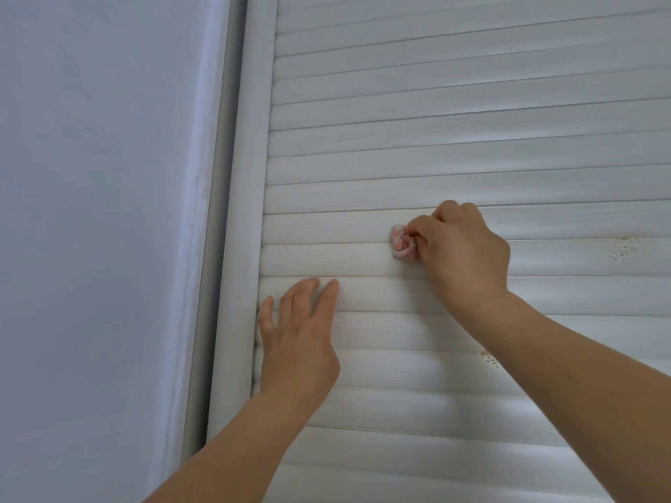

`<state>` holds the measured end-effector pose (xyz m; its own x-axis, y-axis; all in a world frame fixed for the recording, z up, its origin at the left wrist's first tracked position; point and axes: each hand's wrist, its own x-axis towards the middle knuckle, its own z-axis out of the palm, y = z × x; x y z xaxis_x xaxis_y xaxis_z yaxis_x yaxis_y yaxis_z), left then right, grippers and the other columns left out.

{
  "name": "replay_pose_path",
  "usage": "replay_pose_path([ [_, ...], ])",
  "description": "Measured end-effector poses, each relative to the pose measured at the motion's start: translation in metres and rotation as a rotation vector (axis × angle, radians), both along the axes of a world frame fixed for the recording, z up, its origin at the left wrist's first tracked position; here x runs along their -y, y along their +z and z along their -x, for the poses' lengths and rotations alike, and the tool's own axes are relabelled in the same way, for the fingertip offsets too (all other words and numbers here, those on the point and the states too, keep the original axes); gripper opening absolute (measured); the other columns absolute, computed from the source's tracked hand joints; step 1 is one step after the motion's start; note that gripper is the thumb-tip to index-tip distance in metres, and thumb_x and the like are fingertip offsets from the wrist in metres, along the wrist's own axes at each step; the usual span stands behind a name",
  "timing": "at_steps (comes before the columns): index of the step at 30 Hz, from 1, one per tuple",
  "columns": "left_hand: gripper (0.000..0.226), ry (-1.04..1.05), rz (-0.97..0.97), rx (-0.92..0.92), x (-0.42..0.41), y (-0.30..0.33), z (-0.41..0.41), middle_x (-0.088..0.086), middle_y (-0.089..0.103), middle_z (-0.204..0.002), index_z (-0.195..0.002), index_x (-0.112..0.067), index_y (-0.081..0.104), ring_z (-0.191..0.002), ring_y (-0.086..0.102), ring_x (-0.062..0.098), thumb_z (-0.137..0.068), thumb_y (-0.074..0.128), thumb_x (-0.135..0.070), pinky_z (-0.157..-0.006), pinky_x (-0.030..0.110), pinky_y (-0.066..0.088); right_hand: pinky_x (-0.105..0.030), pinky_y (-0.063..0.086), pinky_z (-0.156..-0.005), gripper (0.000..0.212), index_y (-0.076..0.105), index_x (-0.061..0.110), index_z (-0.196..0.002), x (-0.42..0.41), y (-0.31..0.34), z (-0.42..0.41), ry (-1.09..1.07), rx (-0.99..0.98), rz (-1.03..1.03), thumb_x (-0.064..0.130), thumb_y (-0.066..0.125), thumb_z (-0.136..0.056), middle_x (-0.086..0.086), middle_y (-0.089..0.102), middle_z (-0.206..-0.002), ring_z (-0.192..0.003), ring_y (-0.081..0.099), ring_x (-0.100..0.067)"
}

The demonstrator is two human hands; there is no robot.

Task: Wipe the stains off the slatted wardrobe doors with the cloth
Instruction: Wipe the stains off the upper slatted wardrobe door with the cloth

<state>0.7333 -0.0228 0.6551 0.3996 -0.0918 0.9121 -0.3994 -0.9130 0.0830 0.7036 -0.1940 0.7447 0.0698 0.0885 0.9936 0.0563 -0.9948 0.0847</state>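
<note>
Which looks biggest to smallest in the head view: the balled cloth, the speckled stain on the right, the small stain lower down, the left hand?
1. left hand
2. speckled stain and cloth: they look about alike, and the right hand hides part of the cloth, so no ranking.
3. small stain

A single head-worn view is given, aimed forward and slightly upward, close to the slatted wardrobe door (454, 139). The door frame (247, 176) and the wall (90, 212) are taken in at the left. Both forearms are seen entering from the lower edge.
</note>
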Motion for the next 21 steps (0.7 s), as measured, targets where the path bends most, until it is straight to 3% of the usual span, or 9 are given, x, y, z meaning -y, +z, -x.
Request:
replay_pose_path([
  [2,0.080,0.007,-0.025,-0.040,-0.001,0.000,0.000,-0.007,-0.003,-0.155,-0.149,-0.030,-0.001,-0.142,-0.007,0.008,-0.087,0.041,-0.004,-0.115,0.042,-0.011,-0.015,0.010,-0.052,0.014,0.071,0.015,-0.071,-0.020,0.002,-0.006,0.004,-0.064,0.023,0.006,0.080,-0.064,-0.008,0.056,-0.075,-0.074,0.056,-0.030],
  [5,0.082,-0.033,-0.012,-0.011,-0.005,-0.001,-0.001,-0.007,0.005,-0.156,-0.150,-0.030,0.008,-0.143,0.000,0.008,-0.082,0.044,0.001,-0.113,0.042,-0.013,-0.015,0.010,-0.052,0.022,0.067,0.014,-0.057,-0.056,0.009,-0.016,0.037,0.014,0.123,0.002,0.084,-0.049,-0.007,0.053,-0.064,-0.062,0.055,-0.028],
  [7,0.084,-0.085,0.023,0.037,-0.008,-0.002,-0.003,-0.006,0.018,-0.154,-0.148,-0.028,0.021,-0.142,0.011,0.009,-0.076,0.047,0.006,-0.112,0.042,-0.013,-0.026,0.024,-0.053,0.011,0.069,0.011,-0.071,-0.078,0.011,-0.019,0.036,-0.046,0.180,0.004,0.075,-0.066,-0.010,0.056,-0.078,-0.079,0.057,-0.031],
  [10,0.085,-0.064,-0.021,0.013,-0.012,-0.003,-0.002,-0.014,0.012,-0.153,-0.149,-0.031,0.011,-0.142,0.004,0.001,-0.078,0.043,0.003,-0.111,0.042,-0.018,-0.035,0.027,-0.068,0.022,0.064,0.016,-0.108,-0.103,0.014,-0.029,0.021,-0.142,0.245,0.014,0.047,-0.093,-0.005,0.050,-0.111,-0.112,0.041,-0.026],
  [15,0.087,-0.084,-0.050,0.017,-0.019,-0.006,-0.004,-0.015,0.008,-0.155,-0.150,-0.030,0.006,-0.142,0.001,-0.001,-0.077,0.039,0.005,-0.110,0.046,-0.021,-0.033,0.027,-0.072,0.027,0.063,0.024,-0.114,-0.120,0.025,-0.034,0.014,-0.195,0.372,0.019,0.043,-0.096,0.000,0.048,-0.115,-0.116,0.037,-0.022],
  [19,0.084,-0.095,-0.084,0.097,-0.026,-0.009,-0.018,-0.001,0.047,-0.141,-0.135,-0.017,0.049,-0.130,0.040,0.010,-0.055,0.039,0.006,-0.107,0.059,0.012,-0.032,0.026,-0.070,0.028,0.064,0.029,-0.115,-0.106,0.035,-0.032,-0.015,-0.170,0.404,0.024,0.043,-0.097,0.000,0.050,-0.114,-0.114,0.040,-0.022],
  [21,0.084,-0.118,-0.125,0.048,-0.028,-0.007,-0.015,-0.002,0.037,-0.148,-0.140,-0.018,0.042,-0.136,0.033,0.009,-0.061,0.039,0.009,-0.110,0.058,0.003,-0.032,0.028,-0.070,0.027,0.065,0.029,-0.114,-0.101,0.040,-0.033,0.005,-0.157,0.311,0.026,0.045,-0.097,-0.002,0.051,-0.114,-0.114,0.041,-0.023],
])
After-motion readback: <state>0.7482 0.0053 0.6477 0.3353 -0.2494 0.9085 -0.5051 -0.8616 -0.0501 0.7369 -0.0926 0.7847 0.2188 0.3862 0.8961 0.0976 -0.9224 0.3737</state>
